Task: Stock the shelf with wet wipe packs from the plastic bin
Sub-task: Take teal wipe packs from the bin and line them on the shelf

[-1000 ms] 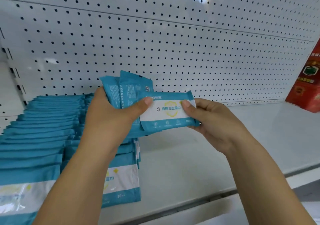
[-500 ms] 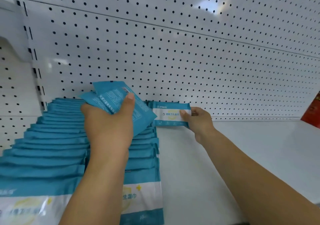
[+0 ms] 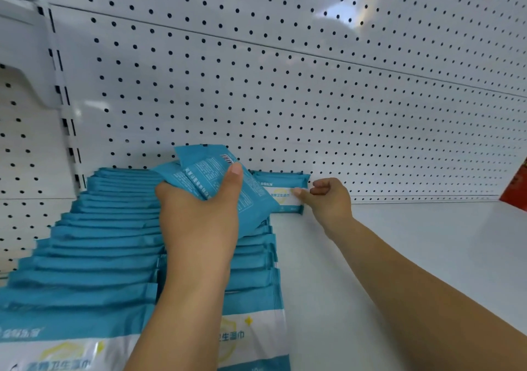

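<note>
Here the left hand (image 3: 199,222) grips spare packs (image 3: 209,166); the right hand (image 3: 332,201), clenched, thumbs the rear pack (image 3: 281,181).

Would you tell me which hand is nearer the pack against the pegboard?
Right. The right hand touches the pack with its thumb; the left hand, gripping other packs, is farther forward, to its left.

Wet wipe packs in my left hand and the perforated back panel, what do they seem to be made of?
Wet wipe packs: thin flexible plastic film, semi-matte teal; they crease and bend in the left hand. Perforated back panel: probably painted sheet metal, glossy white; it reflects light patches and has evenly punched holes.
</note>
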`<state>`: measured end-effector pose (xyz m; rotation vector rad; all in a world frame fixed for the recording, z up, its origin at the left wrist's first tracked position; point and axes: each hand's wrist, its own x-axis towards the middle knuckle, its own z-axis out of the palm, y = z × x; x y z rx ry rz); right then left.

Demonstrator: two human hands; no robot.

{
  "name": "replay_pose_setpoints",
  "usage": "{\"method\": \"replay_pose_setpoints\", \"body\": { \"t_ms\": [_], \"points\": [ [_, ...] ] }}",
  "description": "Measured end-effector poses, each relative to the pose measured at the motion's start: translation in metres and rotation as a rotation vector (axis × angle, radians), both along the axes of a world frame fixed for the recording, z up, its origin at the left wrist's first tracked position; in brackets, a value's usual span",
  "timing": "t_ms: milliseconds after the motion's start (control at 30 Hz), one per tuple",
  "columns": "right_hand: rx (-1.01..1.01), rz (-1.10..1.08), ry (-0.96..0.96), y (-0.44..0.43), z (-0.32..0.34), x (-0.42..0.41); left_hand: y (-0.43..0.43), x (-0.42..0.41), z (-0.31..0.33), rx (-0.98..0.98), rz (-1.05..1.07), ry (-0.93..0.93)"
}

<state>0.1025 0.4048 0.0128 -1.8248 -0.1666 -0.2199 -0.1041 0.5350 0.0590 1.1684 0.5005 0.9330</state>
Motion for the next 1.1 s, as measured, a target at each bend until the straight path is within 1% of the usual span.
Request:
{"method": "replay_pose_setpoints", "body": {
  "t_ms": [67, 133, 200, 233, 267, 333, 400, 467, 600, 767, 833, 900, 967, 1033, 1100],
  "points": [
    [0.061, -0.052, 0.019, -0.006, 0.012, -0.017, -0.002, -0.001, 0.0, 0.017, -0.021, -0.003],
    [0.177, -0.025, 0.05, -0.017, 0.031, -0.048, -0.007, -0.003, 0.001, 0.065, -0.053, -0.002],
    [0.324, 0.13, 0.129, -0.028, 0.048, -0.088, -0.016, -0.005, 0.002, 0.101, -0.071, -0.023],
    [0.36, 0.227, 0.17, -0.033, 0.054, -0.107, -0.022, -0.008, 0.003, 0.106, -0.074, -0.039],
    [0.349, 0.324, 0.199, -0.036, 0.058, -0.123, -0.029, -0.011, 0.004, 0.11, -0.074, -0.056],
    [0.217, 0.496, 0.215, -0.038, 0.064, -0.148, -0.041, -0.017, 0.005, 0.12, -0.083, -0.091],
    [0.116, 0.599, 0.198, -0.039, 0.07, -0.162, -0.054, -0.022, 0.004, 0.113, -0.099, -0.105],
    [0.113, 0.606, 0.164, -0.042, 0.072, -0.171, -0.065, -0.027, 0.002, 0.102, -0.068, -0.109],
    [0.095, 0.52, 0.09, -0.052, 0.062, -0.177, -0.087, -0.031, -0.008, 0.079, -0.003, -0.099],
    [0.259, 0.375, 0.08, -0.063, 0.059, -0.17, -0.092, -0.036, -0.012, 0.055, 0.004, -0.015],
    [0.348, 0.285, 0.029, -0.066, 0.06, -0.169, -0.085, -0.036, -0.012, 0.045, -0.009, -0.001],
    [0.336, 0.232, -0.051, -0.068, 0.061, -0.169, -0.081, -0.036, -0.011, 0.061, -0.025, 0.03],
    [0.257, 0.283, -0.118, -0.067, 0.062, -0.175, -0.083, -0.036, -0.01, 0.071, -0.039, 0.057],
    [0.194, 0.427, -0.144, -0.065, 0.063, -0.183, -0.085, -0.037, -0.011, 0.083, -0.064, 0.071],
    [0.14, 0.585, -0.13, -0.064, 0.064, -0.191, -0.082, -0.036, -0.014, 0.034, -0.106, 0.047]
  ]
}}
